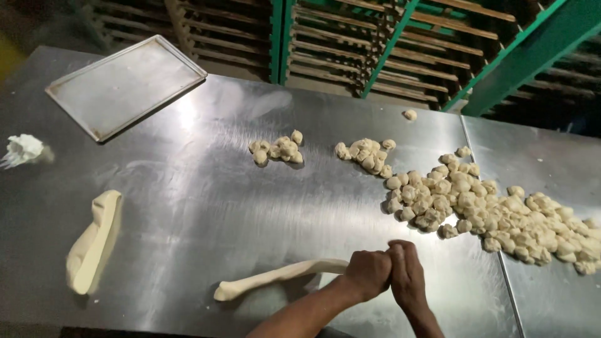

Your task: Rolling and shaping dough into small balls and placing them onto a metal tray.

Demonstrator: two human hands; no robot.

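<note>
Green-painted racks (400, 44) with wooden slats stand behind a wide steel table (206, 206), its brushed surface dull and smeared with flour. At the near edge, both hands meet: the left hand (368, 273) and the right hand (407, 275) are clenched side by side around one end of a long dough rope (278, 276), each grip closed on the soft strand where it disappears under the fingers. The rope lies flat along the near edge, running left from the hands and ending in a slightly swollen knob. It looks pale, smooth and pliable. To the right, a large heap of small dough pieces (494, 213) spreads toward the right edge, lumpy and irregular, with two smaller clusters (278, 150) nearer the middle and one stray piece by the far edge. A second thick dough strip (94, 241) rests near the left edge, and a white crumpled lump (24, 149) lies further back on that side. An empty metal tray (125, 84) sits at the far left corner. The likely trouble, as I judge it: the rope is thin where it enters the hands and could stretch or tear unevenly if pulled hard, and the sticky dough may cling to the fingers or the steel, giving pieces of unequal size.
</note>
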